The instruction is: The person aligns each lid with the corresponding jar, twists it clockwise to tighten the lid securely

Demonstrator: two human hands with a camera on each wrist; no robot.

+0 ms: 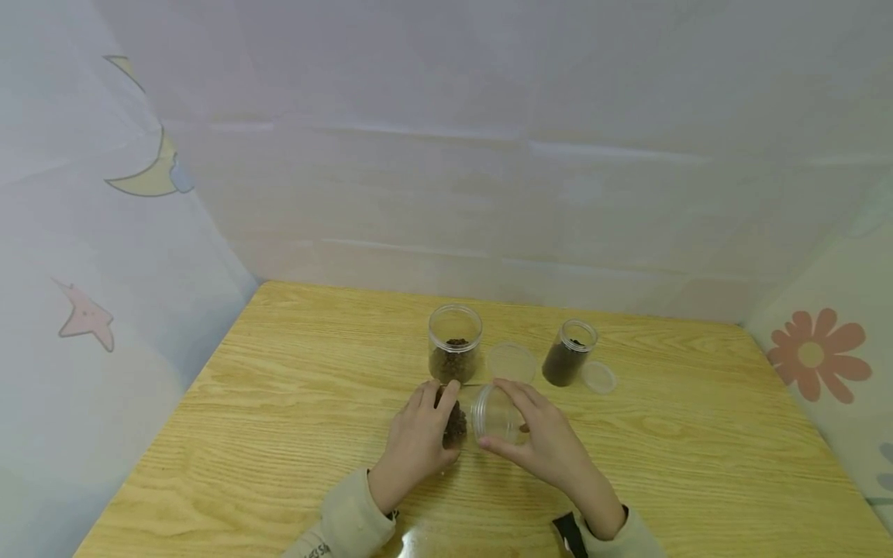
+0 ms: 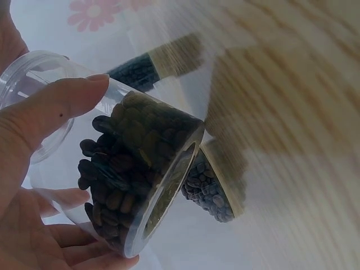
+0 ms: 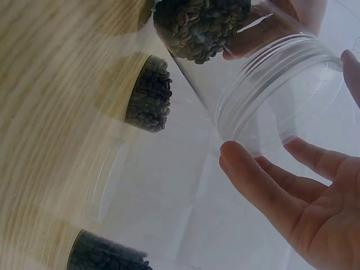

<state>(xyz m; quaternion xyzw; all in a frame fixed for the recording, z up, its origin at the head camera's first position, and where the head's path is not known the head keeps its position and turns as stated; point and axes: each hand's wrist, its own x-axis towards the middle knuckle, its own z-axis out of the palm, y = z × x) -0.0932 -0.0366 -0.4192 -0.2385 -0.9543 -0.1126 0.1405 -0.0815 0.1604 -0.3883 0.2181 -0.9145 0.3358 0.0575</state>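
A clear jar partly filled with dark coffee beans lies tipped on its side between my hands, close over the table, with its ringed mouth end to the right. My left hand holds it around the bean-filled part, thumb on one side and fingers on the other. Around the clear ringed end, my right hand curls thumb and fingers. Whether a lid sits on that end I cannot tell. In the right wrist view the beans bunch toward the jar's base.
Behind the hands stands a wide uncovered jar with coffee beans, a round clear lid beside it. Farther right are a narrower jar of dark contents and a small lid. The wooden table meets pale printed sheets.
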